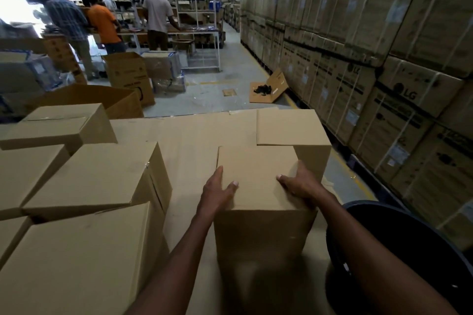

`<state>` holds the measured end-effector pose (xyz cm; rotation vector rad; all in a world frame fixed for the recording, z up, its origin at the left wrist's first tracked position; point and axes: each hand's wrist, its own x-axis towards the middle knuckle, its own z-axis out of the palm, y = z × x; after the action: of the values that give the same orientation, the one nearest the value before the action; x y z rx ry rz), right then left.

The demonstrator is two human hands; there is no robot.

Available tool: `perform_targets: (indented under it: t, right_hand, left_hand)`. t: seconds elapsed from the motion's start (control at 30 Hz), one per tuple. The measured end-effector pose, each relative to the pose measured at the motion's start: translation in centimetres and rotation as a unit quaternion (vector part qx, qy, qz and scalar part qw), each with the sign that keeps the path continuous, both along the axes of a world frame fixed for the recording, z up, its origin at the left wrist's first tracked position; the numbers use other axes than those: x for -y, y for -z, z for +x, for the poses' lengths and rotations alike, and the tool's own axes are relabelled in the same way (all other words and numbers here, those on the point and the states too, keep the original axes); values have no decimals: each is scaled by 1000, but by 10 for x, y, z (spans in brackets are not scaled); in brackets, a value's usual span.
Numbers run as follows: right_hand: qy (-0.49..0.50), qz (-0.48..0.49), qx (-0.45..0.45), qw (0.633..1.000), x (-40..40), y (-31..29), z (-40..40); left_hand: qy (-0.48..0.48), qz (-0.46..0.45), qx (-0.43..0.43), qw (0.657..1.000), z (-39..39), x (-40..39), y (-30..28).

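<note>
Two hands are on one plain cardboard carton (256,176), which stands upright on a flat cardboard sheet (192,140), just in front of the person and a little to the right. The left hand (218,193) lies at the carton's left top edge, with the fingers straight along the side and the thumb resting on the top. The right hand (299,184) grips the right top edge: the thumb is on the top and the fingers are bent over the edge, down the side. One far flap (286,126) of the carton stands open; the top under the hands is closed. To the left are five closed cartons (94,174) of the same plain kind, set close together, and the fifth is seen only in part. A dark round bin (389,233) is near the right arm. Along the right side runs a wall of strapped LG cartons (399,100). On the floor lies one flattened cardboard (271,89) with some small black things on it. Far behind, three people (156,15) stand at tables.
</note>
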<state>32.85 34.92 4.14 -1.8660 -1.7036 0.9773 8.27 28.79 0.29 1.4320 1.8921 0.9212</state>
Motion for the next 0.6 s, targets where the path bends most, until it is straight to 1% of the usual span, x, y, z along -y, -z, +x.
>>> perform_targets:
  t: [0.13, 0.37, 0.6]
  right_hand:
    - [5, -5, 14, 1000, -12, 5, 21]
    - [11, -12, 52, 998, -40, -2, 60]
    - [-1, -18, 55, 998, -76, -8, 91]
  left_hand:
    - [12, -5, -10, 1000, 15, -13, 3]
    - [34, -11, 12, 999, 55, -44, 6]
    - [43, -11, 25, 999, 83, -78, 5]
